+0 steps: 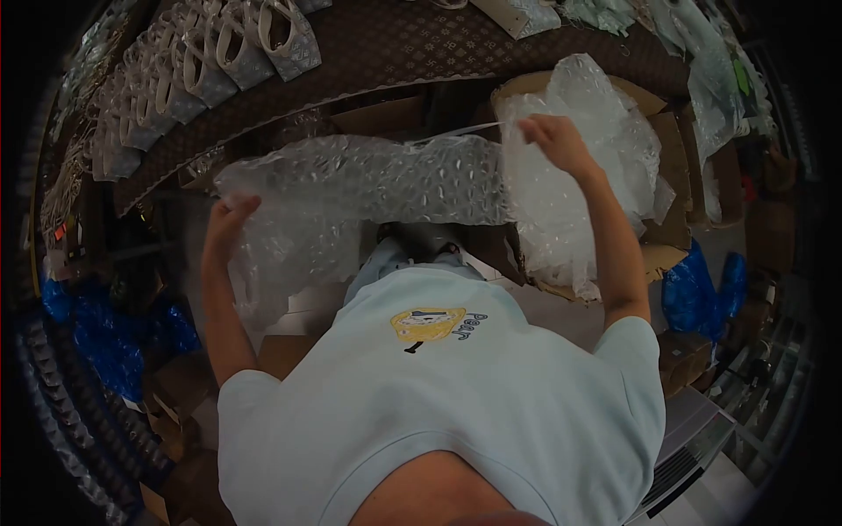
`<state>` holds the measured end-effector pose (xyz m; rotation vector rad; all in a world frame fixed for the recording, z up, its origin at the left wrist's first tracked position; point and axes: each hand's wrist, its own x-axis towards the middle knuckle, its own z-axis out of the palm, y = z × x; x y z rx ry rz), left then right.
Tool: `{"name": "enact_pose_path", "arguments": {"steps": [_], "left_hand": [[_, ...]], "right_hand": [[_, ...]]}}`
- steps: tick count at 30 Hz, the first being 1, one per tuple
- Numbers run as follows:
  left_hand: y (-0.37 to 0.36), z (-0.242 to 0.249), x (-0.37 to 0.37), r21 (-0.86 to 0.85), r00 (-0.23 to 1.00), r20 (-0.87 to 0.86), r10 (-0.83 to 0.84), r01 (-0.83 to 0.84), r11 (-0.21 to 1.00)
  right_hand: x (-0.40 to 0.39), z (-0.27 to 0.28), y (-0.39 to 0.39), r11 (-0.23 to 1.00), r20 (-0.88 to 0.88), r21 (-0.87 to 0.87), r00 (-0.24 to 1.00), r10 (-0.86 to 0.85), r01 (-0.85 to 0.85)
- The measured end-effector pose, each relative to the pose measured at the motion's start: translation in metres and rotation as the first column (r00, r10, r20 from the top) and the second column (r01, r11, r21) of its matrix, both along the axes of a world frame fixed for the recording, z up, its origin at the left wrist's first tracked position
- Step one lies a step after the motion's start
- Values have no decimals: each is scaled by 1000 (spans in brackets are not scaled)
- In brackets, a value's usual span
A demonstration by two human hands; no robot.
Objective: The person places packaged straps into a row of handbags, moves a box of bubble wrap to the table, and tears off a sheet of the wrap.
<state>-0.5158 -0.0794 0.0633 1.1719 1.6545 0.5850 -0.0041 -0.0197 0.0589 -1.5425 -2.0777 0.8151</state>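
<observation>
Bubble wrap in my hands: see-through, little round bumps all over. My shirt: pale blue, yellow picture on front. Table at 12 o'clock: dark brown, small repeating marks. Bags at 11 o'clock: grey, white handles. Plastic at 3 o'clock: bright blue. Boxes: brown.

A row of small pale handbags stands on the brown patterned surface, along its left end. More pale packed items lie at its far edge. Below the surface's near edge sit cardboard boxes. Blue plastic bags lie on the floor left of the surface, and more blue bags to its right, beside stacked cartons.
</observation>
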Motion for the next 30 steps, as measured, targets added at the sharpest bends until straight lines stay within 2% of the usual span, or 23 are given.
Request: {"name": "enact_pose_path", "arguments": {"steps": [2, 3, 5, 6, 7, 8, 9, 10, 12, 13, 14, 15, 16, 17, 18, 20, 21, 23, 24, 27, 28, 29, 30], "left_hand": [[-6, -9, -31, 52, 957, -33, 289, -287, 956], [-9, -9, -46, 47, 954, -34, 299, -297, 954], [-15, -9, -70, -96, 828, 93, 554, -546, 832], [-19, -6, -80, -99, 819, 90, 566, -559, 824], [-22, -3, -87, -181, 789, 121, 602, -579, 795], [-25, -1, -90, -254, 756, 150, 637, -593, 764], [-25, -1, -100, -251, 749, 145, 647, -605, 756], [-24, -4, -109, -303, 732, 149, 665, -606, 735], [-27, 0, -110, -351, 717, 147, 682, -607, 714], [-25, 7, -106, -394, 698, 140, 702, -611, 686], [-22, 12, -103, -438, 682, 131, 720, -612, 659], [-20, 15, -100, -433, 691, 123, 712, -608, 665], [-21, 17, -98, -358, 720, 161, 675, -595, 719], [-21, 18, -98, -278, 747, 201, 634, -577, 768], [-20, 18, -102, -271, 755, 203, 624, -569, 777], [-26, 15, -110, -224, 791, 131, 598, -564, 795], [-31, 14, -113, -220, 790, 135, 598, -565, 795], [-42, 14, -117, -143, 790, 188, 583, -565, 812], [-46, 11, -123, -141, 785, 187, 591, -574, 807], [-69, 1, -162, -85, 739, 182, 649, -646, 759], [-73, -7, -171, 86, 743, -141, 654, -649, 756], [-79, -16, -177, 236, 638, -447, 626, -592, 771], [-79, -13, -166, 228, 636, -446, 630, -600, 767]], "right_hand": [[67, 6, -8, 912, -55, 6, 911, -408, 409], [134, -9, -8, 805, 32, -32, 805, -592, 593], [269, -23, -45, 727, 108, 126, 720, -686, 675], [332, -24, -75, 619, 497, 296, 436, -750, 727], [384, -15, -106, 645, 791, 203, 264, -551, 736], [418, -13, -131, 546, 842, 273, 78, -534, 792], [367, 28, -132, 168, 749, 262, -90, -656, 950], [339, 42, -119, 179, 749, 256, -79, -657, 950], [306, 52, -101, 253, 593, 679, -311, -743, 689], [294, 57, -83, 403, 523, 770, -127, -843, 494], [240, 84, -55, 585, 396, 638, 438, -807, 501], [184, 85, -31, 683, 155, 586, 768, -622, 436], [124, 79, -15, 734, 34, 600, 907, -421, 318], [63, 76, -11, 831, 148, 545, 962, -230, 114], [12, 59, -7, 934, 10, 352, 998, -70, 62], [-59, -5, 16, 971, -53, 141, 978, 202, -193], [-87, -35, 29, 956, -115, 25, 949, 293, -292], [-119, -85, 46, 933, 241, -147, 903, 355, -328], [-121, -108, 55, 898, 270, -302, 874, 403, -321], [-107, -120, 69, 696, 142, -643, 844, 517, -319], [-103, -110, 66, 688, 148, -647, 832, 535, -327], [-94, -98, 59, 779, 60, -549, 915, 400, -304], [-92, -86, 52, 859, -52, -448, 966, 252, -248]]}}
